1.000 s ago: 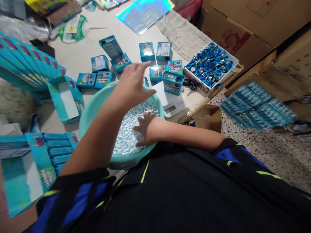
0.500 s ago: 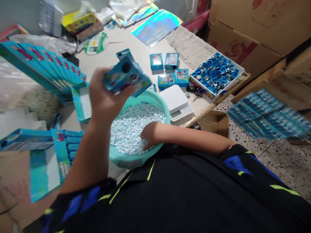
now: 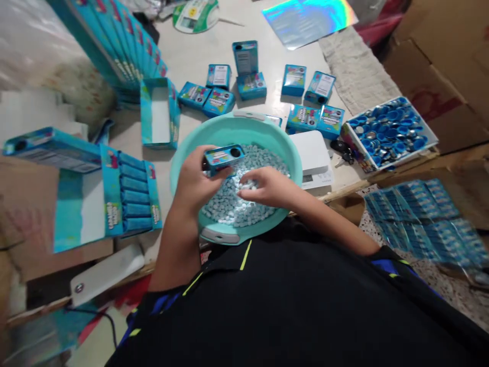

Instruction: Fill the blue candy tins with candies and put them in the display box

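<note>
My left hand (image 3: 196,178) grips a small blue candy tin (image 3: 225,157) over the teal basin (image 3: 237,127). The tin is tilted, and a round dark hole shows in its top. Small white and pale-blue candies (image 3: 244,214) fill the bottom of the basin. Just right of the tin, my right hand (image 3: 267,187) is cupped above them, with some candies visible between its curled fingers and thumb. Part of the tin is hidden by my left fingers.
Several blue tins (image 3: 254,86) stand behind the basin. At right are a white scale (image 3: 311,153), keys (image 3: 343,151) and a box of blue caps (image 3: 393,132). Blue display cartons (image 3: 158,112) line the left side; a phone (image 3: 107,275) lies at the table's front edge.
My left hand reached out, took the tin from the scale and brought it low over the basin. My right hand has come up from among the candies to the tin's side.
</note>
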`<state>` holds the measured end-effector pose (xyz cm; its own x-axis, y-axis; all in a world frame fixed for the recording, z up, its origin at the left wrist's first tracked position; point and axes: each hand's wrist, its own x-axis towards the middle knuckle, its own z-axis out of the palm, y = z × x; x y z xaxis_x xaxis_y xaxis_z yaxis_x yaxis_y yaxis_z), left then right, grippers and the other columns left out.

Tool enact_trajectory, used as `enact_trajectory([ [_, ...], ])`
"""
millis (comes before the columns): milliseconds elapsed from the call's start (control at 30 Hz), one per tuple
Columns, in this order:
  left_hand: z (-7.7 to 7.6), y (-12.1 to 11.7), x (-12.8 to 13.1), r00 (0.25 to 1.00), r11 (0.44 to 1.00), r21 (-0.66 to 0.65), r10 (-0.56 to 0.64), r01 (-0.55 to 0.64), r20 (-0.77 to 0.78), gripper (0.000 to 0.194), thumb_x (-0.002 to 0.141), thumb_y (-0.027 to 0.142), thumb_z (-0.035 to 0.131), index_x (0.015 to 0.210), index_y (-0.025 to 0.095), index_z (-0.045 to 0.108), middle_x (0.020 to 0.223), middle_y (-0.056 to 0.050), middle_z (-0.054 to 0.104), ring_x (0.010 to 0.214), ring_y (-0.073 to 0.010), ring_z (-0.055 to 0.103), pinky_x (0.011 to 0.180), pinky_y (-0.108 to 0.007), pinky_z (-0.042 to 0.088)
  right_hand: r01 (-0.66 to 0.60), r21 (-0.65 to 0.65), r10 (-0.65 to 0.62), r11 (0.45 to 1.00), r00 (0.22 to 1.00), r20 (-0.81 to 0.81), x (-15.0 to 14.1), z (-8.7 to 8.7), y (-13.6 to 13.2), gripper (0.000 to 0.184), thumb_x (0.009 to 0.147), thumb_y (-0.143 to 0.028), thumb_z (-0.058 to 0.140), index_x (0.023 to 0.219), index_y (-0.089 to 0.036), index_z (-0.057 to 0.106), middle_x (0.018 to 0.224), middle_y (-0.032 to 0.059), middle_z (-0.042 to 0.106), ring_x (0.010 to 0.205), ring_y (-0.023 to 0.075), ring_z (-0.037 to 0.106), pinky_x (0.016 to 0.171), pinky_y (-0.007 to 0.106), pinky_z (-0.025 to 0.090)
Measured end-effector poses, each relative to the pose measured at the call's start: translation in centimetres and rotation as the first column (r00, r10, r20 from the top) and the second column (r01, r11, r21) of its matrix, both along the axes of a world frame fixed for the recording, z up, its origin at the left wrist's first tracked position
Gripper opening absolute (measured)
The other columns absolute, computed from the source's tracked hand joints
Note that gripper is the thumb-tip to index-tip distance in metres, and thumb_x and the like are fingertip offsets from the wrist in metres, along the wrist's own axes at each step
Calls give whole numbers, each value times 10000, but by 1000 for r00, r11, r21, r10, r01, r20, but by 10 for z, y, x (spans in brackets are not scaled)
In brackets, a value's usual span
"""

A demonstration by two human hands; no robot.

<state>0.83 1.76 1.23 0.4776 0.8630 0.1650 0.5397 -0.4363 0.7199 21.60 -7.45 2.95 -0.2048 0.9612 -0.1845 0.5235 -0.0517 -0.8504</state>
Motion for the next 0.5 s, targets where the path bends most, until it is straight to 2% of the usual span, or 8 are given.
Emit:
enact_trajectory([
  [33,0,-1,1,998,998,6,-55,55,1,477,856,406,807,1250,199,633,1181,-66,719,1067,-262,702,957,-467,586,88,-26,-91,996,989,-120,0,-1,2,306,850,-427,692,1026,-187,767,745,4,715,637,137,600,611,278,434],
  [100,0,-3,2,987,987,4,-161,161,-6,408,870,355,787,1223,197,659,1203,-82,731,1115,-266,693,1006,-461,556,229,-64,-237,971,908,-347,-3,-1,8,340,839,-507,669,974,-198,714,663,-26,640,534,121,534,537,278,411],
  [200,0,-8,2,965,965,-10,-261,261,1,356,882,338,779,1196,207,675,1194,-90,746,1118,-264,694,1012,-439,541,402,11,-331,916,769,-547,-11,3,21,314,866,-545,573,916,-238,617,661,-33,581,507,123,513,507,287,409],
  [267,-1,-11,1,954,955,-9,-297,297,38,358,886,344,781,1203,218,669,1195,-89,750,1094,-259,699,981,-420,550,488,79,-368,869,746,-554,-16,7,29,298,903,-544,485,930,-261,574,712,-17,575,556,140,548,535,302,444],
  [333,-1,-13,0,946,948,-6,-317,318,67,369,894,349,780,1220,226,658,1202,-88,751,1080,-256,702,962,-409,556,534,112,-417,838,760,-498,-20,8,35,308,930,-545,404,963,-274,547,763,3,567,630,164,596,582,326,489],
  [500,-2,-15,1,934,942,38,-336,334,120,397,906,354,780,1253,215,646,1211,-96,744,1106,-257,702,970,-396,550,544,162,-446,823,796,-408,-19,1,39,378,954,-561,335,1058,-275,561,872,41,586,840,213,685,719,384,565],
])
